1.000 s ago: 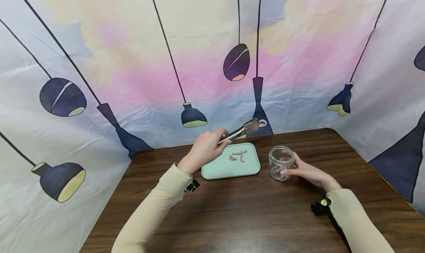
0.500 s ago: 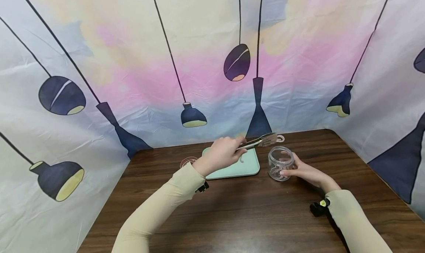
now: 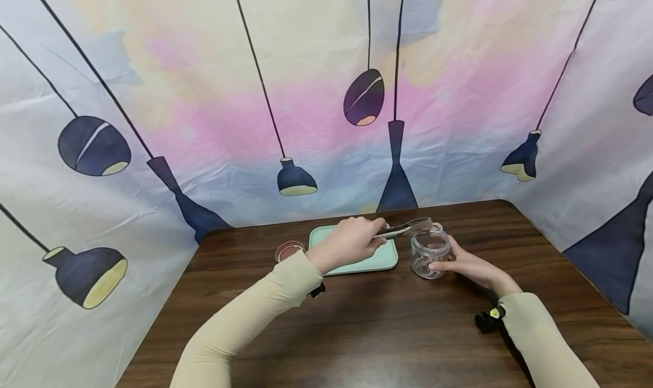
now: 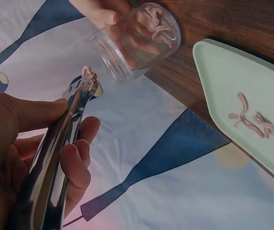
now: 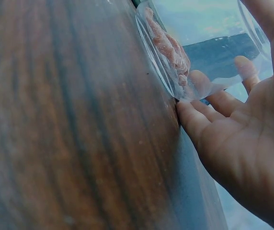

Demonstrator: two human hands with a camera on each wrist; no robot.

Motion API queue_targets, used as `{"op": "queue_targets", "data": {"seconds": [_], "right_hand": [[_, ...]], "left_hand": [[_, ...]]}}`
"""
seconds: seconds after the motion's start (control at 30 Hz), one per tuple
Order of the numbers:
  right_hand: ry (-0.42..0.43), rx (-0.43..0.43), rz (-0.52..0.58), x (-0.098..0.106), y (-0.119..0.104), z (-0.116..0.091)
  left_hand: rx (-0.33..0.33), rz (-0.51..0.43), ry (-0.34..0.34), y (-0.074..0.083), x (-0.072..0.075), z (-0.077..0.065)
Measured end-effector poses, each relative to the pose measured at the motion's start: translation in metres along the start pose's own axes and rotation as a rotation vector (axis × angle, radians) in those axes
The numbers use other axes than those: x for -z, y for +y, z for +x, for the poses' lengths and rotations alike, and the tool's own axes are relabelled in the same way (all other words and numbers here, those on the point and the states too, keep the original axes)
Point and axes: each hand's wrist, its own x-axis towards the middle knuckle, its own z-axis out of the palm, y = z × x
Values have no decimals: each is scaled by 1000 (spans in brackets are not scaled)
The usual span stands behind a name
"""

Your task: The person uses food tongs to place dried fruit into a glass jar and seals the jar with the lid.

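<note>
My left hand holds metal tongs, thumb on one side and curled fingers on the other. Their tips pinch a pale pink, meat-like strip, which overlaps the rim of a clear jar in the head view. The jar stands upright and uncovered on the table. Around its right side curl the thumb and fingers of my right hand. Several similar strips lie at the jar's bottom. To its left, a mint-green tray bears more pink strips, hidden behind my left hand in the head view.
A round, reddish lid-like disc lies left of the tray, partly covered by the left sleeve. The dark wooden table reaches back to a hanging cloth printed with lamps.
My left hand has moved right and down, carrying the tongs and the strip from above the tray to the jar's mouth. My right hand stays on the jar. The reddish disc has come into view.
</note>
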Motion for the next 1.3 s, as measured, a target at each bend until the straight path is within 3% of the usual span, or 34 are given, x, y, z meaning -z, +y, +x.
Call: {"op": "queue_targets", "data": {"seconds": [0.97,1.3], "right_hand": [[6,-56,-8,-1,-4,-3],[16,-26,-7,0,-1,-2]], "left_hand": [[-33,34,8,0,-12,0],[-47,41,28,-1,-14,-3]]}}
